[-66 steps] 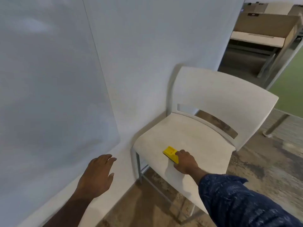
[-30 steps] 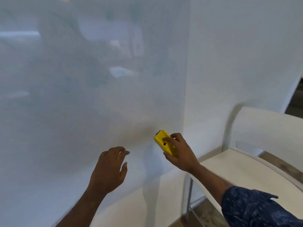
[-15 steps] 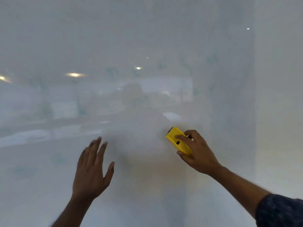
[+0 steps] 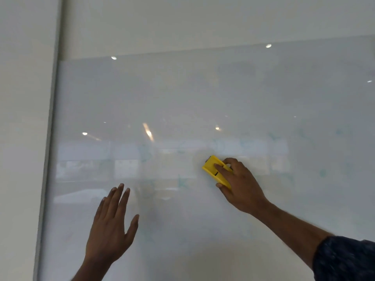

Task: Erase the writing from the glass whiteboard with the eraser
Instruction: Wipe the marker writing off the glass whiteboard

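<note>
from the head camera, the only view here: my right hand (image 4: 241,185) keeps its grip pinched around the yellow eraser (image 4: 214,169), forefinger laid along its back, thumb under its lower edge, the block tilted with its upper end toward the left and apparently pressed flat to the glass whiteboard (image 4: 182,98), a little right of the board's middle. my left hand (image 4: 110,226) is raised lower and to the left, fingers spread and holding nothing; whether the palm touches the glass or hovers just off it cannot be told. faint pale green writing (image 4: 182,182) shows in scattered marks: a star-like shape just left of the eraser, rounded figures (image 4: 220,146) in a band just above it, and more marks (image 4: 322,173) well out to the right. all of it is washed out by reflections of ceiling lights, so how much ink there is cannot be read. by my judgement the erasing is at its very start: the eraser is on the board among the marks, yet marks remain on every side of it, and no clearly wiped patch can be made out. the upper board looks bare. left to do, as i see it: the band above, the star, the right side.
</note>
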### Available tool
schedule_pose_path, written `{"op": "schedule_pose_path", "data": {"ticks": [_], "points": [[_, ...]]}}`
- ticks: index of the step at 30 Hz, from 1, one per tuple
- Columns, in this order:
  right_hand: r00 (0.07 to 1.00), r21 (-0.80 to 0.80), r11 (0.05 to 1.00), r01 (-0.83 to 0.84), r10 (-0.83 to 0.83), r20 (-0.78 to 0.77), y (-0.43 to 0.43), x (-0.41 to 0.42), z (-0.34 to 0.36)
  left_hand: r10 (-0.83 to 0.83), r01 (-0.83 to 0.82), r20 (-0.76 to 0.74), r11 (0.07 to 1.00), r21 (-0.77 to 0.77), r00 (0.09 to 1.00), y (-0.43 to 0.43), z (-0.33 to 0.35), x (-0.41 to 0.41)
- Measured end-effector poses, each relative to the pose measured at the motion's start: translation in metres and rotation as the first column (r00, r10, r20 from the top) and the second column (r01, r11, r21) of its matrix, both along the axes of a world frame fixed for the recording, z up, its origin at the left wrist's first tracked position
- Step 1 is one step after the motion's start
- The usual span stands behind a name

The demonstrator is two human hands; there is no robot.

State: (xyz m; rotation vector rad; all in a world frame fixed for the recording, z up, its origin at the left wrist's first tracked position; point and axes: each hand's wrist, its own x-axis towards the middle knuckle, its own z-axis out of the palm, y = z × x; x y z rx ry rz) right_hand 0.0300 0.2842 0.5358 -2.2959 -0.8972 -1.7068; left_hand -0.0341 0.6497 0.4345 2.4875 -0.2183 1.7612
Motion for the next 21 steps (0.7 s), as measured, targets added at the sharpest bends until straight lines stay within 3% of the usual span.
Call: {"op": "schedule_pose_path", "data": {"ticks": [10,12,17,21], "points": [[0.995,0.226,0.974,0.030,-0.052,0.089,0.078,0.031,0.055,0.017,-0.017,-0.012,1.000,-0.001,1.000,0.060,0.010,0.019],[0.992,0.187,0.982,0.031,-0.054,0.115,0.096,0.031,0.040,0.019,-0.021,-0.032,0.999,-0.048,0.999,0.068,0.003,0.024],[0.985,-0.123,0.987,0.104,-0.085,0.151,0.112,0.028,0.027,0.021,-0.024,-0.087,0.999,-0.037,0.996,0.094,-0.018,0.030],[0.977,-0.005,0.989,0.149,-0.146,0.156,0.117,0.022,0.072,0.026,-0.030,-0.057,0.997,-0.074,0.998,0.123,-0.012,0.032]]}}
